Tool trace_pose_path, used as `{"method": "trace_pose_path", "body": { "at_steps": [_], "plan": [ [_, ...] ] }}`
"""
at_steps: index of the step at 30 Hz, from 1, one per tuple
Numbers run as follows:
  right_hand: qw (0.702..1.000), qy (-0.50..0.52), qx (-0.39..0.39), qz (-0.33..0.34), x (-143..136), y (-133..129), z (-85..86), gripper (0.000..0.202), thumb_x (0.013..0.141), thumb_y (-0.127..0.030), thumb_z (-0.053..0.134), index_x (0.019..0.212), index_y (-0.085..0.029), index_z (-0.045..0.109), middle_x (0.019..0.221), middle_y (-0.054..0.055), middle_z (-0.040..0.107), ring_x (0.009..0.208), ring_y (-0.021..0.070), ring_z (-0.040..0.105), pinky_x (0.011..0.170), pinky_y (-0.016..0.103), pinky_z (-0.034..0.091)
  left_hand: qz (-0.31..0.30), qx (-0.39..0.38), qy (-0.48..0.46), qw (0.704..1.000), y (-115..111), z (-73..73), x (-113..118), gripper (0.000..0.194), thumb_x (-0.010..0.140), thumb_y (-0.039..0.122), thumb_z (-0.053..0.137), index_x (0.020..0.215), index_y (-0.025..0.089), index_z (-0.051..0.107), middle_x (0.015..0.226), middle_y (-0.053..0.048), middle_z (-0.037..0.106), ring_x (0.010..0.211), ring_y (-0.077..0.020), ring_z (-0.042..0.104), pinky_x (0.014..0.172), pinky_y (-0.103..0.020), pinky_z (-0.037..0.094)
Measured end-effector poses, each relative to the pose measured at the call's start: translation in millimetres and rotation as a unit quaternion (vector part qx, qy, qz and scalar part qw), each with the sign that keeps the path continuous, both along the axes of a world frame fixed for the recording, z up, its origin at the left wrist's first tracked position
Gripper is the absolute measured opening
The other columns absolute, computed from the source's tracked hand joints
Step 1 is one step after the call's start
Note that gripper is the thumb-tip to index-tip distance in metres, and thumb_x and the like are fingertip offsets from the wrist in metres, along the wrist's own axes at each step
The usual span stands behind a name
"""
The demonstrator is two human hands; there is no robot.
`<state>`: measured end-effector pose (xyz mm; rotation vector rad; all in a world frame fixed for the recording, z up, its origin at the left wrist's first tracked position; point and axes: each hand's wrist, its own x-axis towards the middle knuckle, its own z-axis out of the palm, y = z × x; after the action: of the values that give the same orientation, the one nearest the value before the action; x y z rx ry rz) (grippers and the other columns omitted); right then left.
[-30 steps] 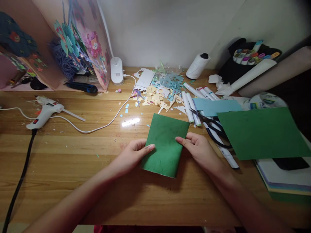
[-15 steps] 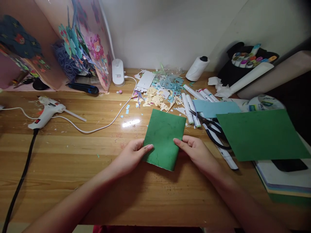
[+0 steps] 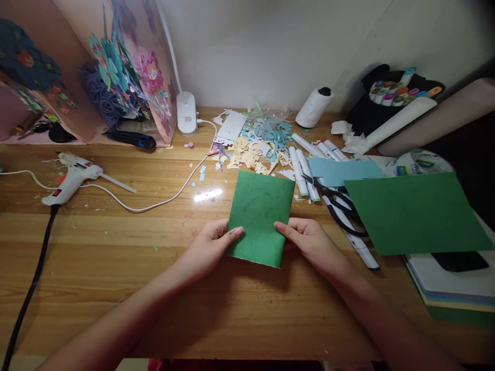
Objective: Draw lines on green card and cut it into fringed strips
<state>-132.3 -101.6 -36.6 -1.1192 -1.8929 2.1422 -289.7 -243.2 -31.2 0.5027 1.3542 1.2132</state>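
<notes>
Your left hand (image 3: 207, 246) grasps the left edge of the green card (image 3: 260, 208), thumb on top and fingers curled behind. Your right hand (image 3: 317, 245) pinches the opposite edge the same way, so neither hand is free. The card sits between them over the middle of the table (image 3: 154, 273), toward its near edge; it looks doubled, with a rounded bend at the right, and its shadow suggests it is raised a little off the wood.

The step in hand looks like holding and squaring the card. From this grip, any turn or crease calls for both thumbs to press evenly and the edges to stay aligned; squeezing one side harder could skew the layers.

Just beyond the card, paper scraps (image 3: 249, 152) spread toward the table's back edge. To the right of them are white markers (image 3: 297, 172), and scissors (image 3: 328, 192) lie partly over light blue paper (image 3: 340, 171). A larger green sheet (image 3: 413, 214) sits by the right edge, and the glue gun (image 3: 69, 183) rests near the left edge, its tip pointing away from you.
</notes>
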Motion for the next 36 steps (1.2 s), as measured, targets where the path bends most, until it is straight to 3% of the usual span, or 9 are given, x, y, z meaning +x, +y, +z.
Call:
{"method": "trace_pose_path", "body": {
  "at_steps": [9, 14, 19, 25, 29, 36],
  "plan": [
    [0.999, -0.021, 0.041, 0.028, -2.0, -3.3, 5.5, 0.041, 0.073, -0.055, 0.063, 0.058, -0.017, 0.059, 0.059, 0.001, 0.066, 0.055, 0.0155, 0.062, 0.053, 0.025, 0.047, 0.036, -0.003, -0.008, 0.999, 2.1, 0.7, -0.4, 0.031, 0.073, 0.043, 0.068, 0.088, 0.016, 0.068, 0.081, -0.005, 0.071, 0.079, -0.0205, 0.063, 0.073, -0.03, 0.047],
    [0.996, -0.039, 0.021, 0.075, -1.2, -5.6, 3.8, 0.043, 0.078, -0.056, 0.057, 0.063, -0.016, 0.058, 0.055, 0.004, 0.068, 0.051, 0.0149, 0.062, 0.05, 0.023, 0.045, 0.048, 0.007, 0.012, 0.999, 1.6, -0.4, -1.0, 0.036, 0.073, 0.046, 0.067, 0.09, 0.014, 0.067, 0.087, -0.006, 0.071, 0.081, -0.0227, 0.064, 0.075, -0.033, 0.048],
    [0.997, -0.039, 0.048, 0.044, -0.7, -8.9, -0.1, 0.042, 0.081, -0.054, 0.054, 0.058, -0.018, 0.052, 0.045, 0.002, 0.064, 0.039, 0.0113, 0.055, 0.043, 0.02, 0.04, 0.043, 0.01, -0.018, 0.999, 0.0, 0.6, -0.4, 0.035, 0.077, 0.045, 0.065, 0.096, 0.015, 0.065, 0.092, -0.006, 0.072, 0.089, -0.0231, 0.066, 0.078, -0.033, 0.05],
    [0.995, -0.034, 0.094, 0.006, -0.6, -4.6, -0.9, 0.046, 0.079, -0.057, 0.055, 0.055, -0.019, 0.051, 0.041, 0.0, 0.059, 0.038, 0.0122, 0.054, 0.041, 0.021, 0.036, -0.011, -0.028, -0.092, 0.995, -2.2, 5.8, 0.2, 0.039, 0.078, 0.05, 0.064, 0.095, 0.015, 0.059, 0.082, -0.011, 0.074, 0.077, -0.023, 0.071, 0.073, -0.034, 0.053],
    [0.997, -0.018, 0.061, 0.042, 0.1, -3.2, -1.3, 0.048, 0.078, -0.062, 0.053, 0.059, -0.018, 0.055, 0.047, 0.002, 0.063, 0.04, 0.0122, 0.054, 0.042, 0.022, 0.036, 0.016, -0.019, -0.074, 0.997, -1.1, 8.4, -0.1, 0.041, 0.076, 0.049, 0.067, 0.095, 0.014, 0.057, 0.08, -0.013, 0.074, 0.073, -0.022, 0.071, 0.069, -0.031, 0.054],
    [0.989, -0.037, 0.14, 0.036, 1.8, -6.4, 2.5, 0.051, 0.079, -0.058, 0.054, 0.046, -0.02, 0.047, 0.031, -0.006, 0.038, 0.031, 0.0085, 0.033, 0.039, 0.022, 0.026, 0.034, -0.013, -0.076, 0.996, -0.6, 7.8, 0.4, 0.04, 0.076, 0.049, 0.066, 0.095, 0.015, 0.056, 0.079, -0.011, 0.074, 0.07, -0.0206, 0.071, 0.066, -0.029, 0.054]
  ]
}}
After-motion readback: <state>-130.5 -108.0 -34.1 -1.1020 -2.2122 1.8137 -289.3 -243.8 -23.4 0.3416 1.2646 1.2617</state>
